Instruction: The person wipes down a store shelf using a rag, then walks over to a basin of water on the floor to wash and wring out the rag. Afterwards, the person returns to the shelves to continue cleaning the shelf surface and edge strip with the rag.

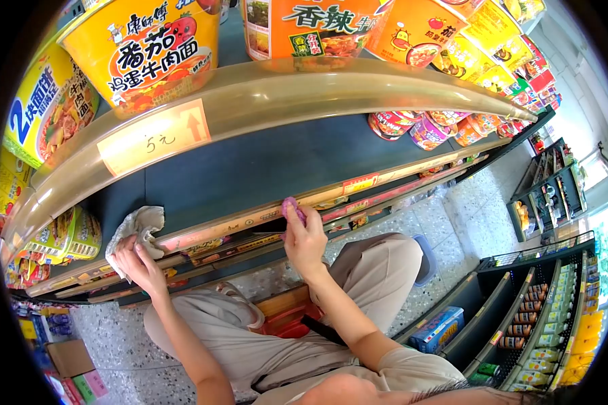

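Note:
My left hand [138, 263] is closed on a crumpled whitish cloth [145, 221], which lies over the front edge of the dark shelf [236, 158]. My right hand [306, 239] is further along the same edge. Its fingers are closed around a small purple item [293, 204], held against the shelf's price strip [250, 219]; too little of it shows to name its kind. A green package of noodles [67, 233] sits on the shelf to the left of the cloth. Several small noodle cups [429, 131] stand towards the right end.
Large noodle tubs [148, 50] line the upper shelf behind a clear curved guard [284, 88] with a price card [155, 137]. Lower shelves run beneath my hands. A red stool [287, 320] is between my legs. A stocked rack [520, 310] stands at right, boxes [74, 358] at lower left.

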Demonstrator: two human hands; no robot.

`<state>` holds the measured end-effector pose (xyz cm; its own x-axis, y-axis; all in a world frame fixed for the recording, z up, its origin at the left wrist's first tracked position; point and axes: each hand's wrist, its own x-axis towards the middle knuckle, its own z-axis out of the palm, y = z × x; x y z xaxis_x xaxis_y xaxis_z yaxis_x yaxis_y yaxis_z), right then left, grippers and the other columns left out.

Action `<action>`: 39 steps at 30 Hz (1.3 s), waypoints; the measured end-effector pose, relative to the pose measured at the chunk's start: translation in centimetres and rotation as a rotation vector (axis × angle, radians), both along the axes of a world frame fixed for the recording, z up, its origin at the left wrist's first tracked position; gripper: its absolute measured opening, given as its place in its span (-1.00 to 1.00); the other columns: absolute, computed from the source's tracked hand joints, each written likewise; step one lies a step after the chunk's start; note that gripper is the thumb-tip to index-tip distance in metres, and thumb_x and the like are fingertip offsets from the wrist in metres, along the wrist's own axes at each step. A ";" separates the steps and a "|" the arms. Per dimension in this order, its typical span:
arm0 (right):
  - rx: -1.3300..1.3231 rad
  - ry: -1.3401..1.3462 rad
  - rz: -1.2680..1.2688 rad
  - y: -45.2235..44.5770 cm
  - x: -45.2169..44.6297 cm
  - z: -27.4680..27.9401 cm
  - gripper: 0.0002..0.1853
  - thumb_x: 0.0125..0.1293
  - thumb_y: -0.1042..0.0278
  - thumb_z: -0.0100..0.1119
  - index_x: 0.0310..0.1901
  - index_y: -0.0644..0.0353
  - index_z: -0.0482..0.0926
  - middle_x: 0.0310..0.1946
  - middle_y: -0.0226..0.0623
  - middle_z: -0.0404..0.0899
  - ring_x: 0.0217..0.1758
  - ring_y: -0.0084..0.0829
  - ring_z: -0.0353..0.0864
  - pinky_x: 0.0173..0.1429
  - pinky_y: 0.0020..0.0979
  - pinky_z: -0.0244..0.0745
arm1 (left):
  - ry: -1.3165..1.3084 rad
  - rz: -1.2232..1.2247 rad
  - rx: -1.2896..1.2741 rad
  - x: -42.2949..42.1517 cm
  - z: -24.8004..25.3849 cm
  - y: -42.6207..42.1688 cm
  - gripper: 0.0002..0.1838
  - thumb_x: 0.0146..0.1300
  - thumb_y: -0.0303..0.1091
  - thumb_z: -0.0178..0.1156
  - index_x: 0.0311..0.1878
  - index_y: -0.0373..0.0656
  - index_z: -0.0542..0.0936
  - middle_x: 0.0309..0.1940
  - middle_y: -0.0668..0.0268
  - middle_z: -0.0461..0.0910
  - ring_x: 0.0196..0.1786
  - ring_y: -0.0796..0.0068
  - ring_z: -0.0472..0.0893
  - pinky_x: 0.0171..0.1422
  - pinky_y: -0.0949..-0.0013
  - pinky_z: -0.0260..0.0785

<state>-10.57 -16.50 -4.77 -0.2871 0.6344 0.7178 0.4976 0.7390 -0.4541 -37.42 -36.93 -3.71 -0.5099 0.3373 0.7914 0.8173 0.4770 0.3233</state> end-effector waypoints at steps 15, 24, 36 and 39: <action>-0.152 0.060 -0.177 2.1 2.0 0.4 -0.59 0.26 0.63 0.16 0.15 0.18 0.61 -0.12 -0.14 0.54 -0.17 -0.16 0.59 -0.12 -0.25 0.54 | -0.034 -0.018 0.006 -0.2 -0.3 0.0 -0.74 0.50 -0.29 -0.04 0.00 -0.26 0.54 -0.01 0.13 0.58 0.18 0.07 0.47 0.42 0.02 0.06; -0.105 -0.018 -0.030 -1.8 -1.5 0.7 -0.50 0.03 0.64 0.22 0.09 0.18 0.62 -0.16 -0.19 0.54 -0.16 -0.14 0.58 -0.16 -0.26 0.55 | -0.094 -0.007 -0.006 -0.1 -0.4 -0.2 -0.73 0.50 -0.26 -0.04 0.01 -0.23 0.54 0.02 0.15 0.57 0.23 0.08 0.45 0.49 -0.03 -0.04; -0.070 -0.050 0.111 -3.1 -2.6 1.6 -0.55 0.09 0.65 0.23 0.07 0.13 0.65 -0.18 -0.17 0.56 -0.19 -0.16 0.60 -0.19 -0.25 0.55 | -0.091 -0.026 0.016 0.6 0.6 0.1 -0.73 0.51 -0.26 -0.04 -0.01 -0.26 0.53 0.00 0.14 0.57 0.21 0.07 0.45 0.44 -0.01 0.02; -0.046 -0.040 0.074 -2.0 -1.5 1.4 -0.54 0.09 0.65 0.23 0.07 0.08 0.67 -0.16 -0.17 0.58 -0.18 -0.16 0.62 -0.17 -0.26 0.56 | -0.104 -0.011 0.016 0.6 0.4 0.0 -0.73 0.51 -0.26 -0.04 -0.01 -0.26 0.54 0.01 0.13 0.57 0.23 0.07 0.45 0.47 -0.01 -0.01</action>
<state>-12.11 -18.53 -3.38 -0.3626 0.6423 0.6753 0.4609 0.7534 -0.4691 -36.79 -36.93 -3.32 -0.5861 0.3308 0.7397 0.7839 0.4622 0.4145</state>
